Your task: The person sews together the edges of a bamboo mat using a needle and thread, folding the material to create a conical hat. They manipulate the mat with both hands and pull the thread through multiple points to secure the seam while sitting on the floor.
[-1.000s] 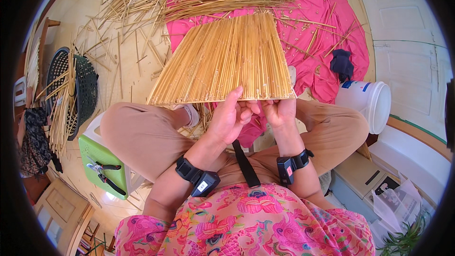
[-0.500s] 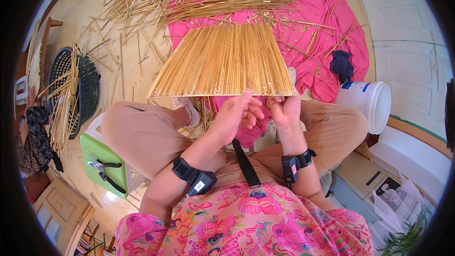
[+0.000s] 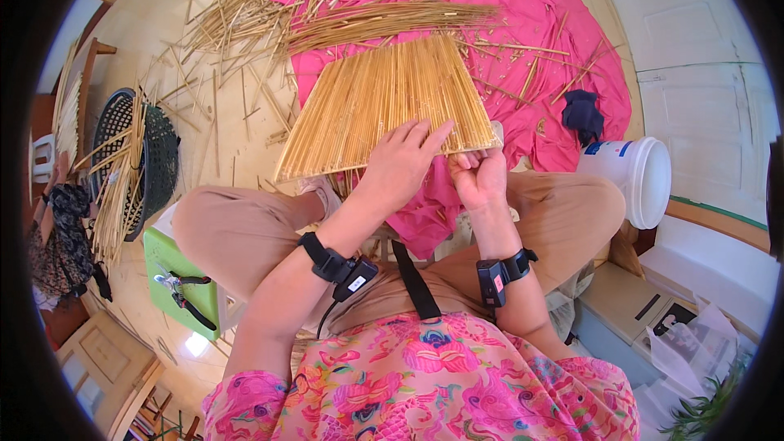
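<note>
A panel of straw-coloured stalks laid side by side (image 3: 377, 98) stretches out before me above my knees, its narrower end away from me. My left hand (image 3: 402, 165) rests over the near edge, fingers stretched out flat on the stalks. At the near right corner, my right hand (image 3: 480, 180) has its fingers curled closed around the panel's edge. Part of those fingers is hidden, so any small thing in them cannot be made out.
Beyond the panel, a bundle of stalks (image 3: 392, 23) and loose pieces lie on a pink cloth (image 3: 563, 0). A dark basket of stalks (image 3: 159, 159) stands left. Pliers (image 3: 186, 294) lie on a green stool (image 3: 159, 257). A white bucket (image 3: 649, 184) lies tipped at right.
My left hand has moved from just below the near edge onto the stalks, its fingers straightening. The panel has tilted, its left corner lower and further right. My right hand keeps to the corner.
</note>
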A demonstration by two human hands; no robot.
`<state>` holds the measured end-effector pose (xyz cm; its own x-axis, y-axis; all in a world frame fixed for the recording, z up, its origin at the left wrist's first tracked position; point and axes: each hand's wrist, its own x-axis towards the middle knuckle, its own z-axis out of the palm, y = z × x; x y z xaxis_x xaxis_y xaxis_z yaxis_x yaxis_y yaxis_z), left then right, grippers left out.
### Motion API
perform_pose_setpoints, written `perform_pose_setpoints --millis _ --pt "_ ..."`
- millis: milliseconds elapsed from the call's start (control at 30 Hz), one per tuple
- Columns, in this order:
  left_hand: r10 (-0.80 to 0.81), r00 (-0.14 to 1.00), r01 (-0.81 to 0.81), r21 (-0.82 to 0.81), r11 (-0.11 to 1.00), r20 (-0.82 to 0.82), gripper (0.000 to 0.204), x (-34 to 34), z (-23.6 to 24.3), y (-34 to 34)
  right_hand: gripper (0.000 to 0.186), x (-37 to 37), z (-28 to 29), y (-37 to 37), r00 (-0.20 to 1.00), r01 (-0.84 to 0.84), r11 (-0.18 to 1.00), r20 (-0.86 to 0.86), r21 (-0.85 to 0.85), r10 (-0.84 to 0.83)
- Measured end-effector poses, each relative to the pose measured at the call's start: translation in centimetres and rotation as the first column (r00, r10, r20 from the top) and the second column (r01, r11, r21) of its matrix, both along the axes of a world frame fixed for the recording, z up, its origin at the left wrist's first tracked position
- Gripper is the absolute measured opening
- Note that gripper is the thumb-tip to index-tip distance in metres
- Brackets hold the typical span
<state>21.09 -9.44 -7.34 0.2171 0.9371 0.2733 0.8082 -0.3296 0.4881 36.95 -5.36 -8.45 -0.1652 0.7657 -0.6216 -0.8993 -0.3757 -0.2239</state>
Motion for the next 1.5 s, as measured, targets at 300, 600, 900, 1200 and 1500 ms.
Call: perform_pose_setpoints --millis 300,600,900,1200,1500 --pt "0.142 0.962 -0.152 0.026 0.988 0.232 0.039 -2.4 10.2 1.7 0.024 -2.0 10.6 2.5 0.997 -0.059 0.902 -0.026 0.428 0.078" --pt "0.326 0.863 -0.399 0.125 0.909 0.387 0.032 -5.0 16.1 -0.3 0.024 -7.7 16.2 3.5 0.971 -0.163 0.702 -0.012 0.694 0.238" --pt "0.121 0.547 -0.360 0.102 0.927 0.828 0.034 -7.4 18.8 -1.6 0.019 -9.7 18.8 2.2 0.894 -0.435 0.488 0.298 0.756 0.335" --pt "0.230 -0.019 -0.177 -0.230 0.957 0.973 0.040 -9.3 12.2 -5.4 0.019 -10.1 12.5 0.0 0.729 -0.674 0.474 0.611 0.566 0.308" --pt "0.417 -0.006 -0.127 -0.414 0.901 0.909 0.042 -9.8 6.2 -6.3 0.018 -7.3 7.7 -0.9 0.377 -0.816 0.509 0.920 0.275 0.107"
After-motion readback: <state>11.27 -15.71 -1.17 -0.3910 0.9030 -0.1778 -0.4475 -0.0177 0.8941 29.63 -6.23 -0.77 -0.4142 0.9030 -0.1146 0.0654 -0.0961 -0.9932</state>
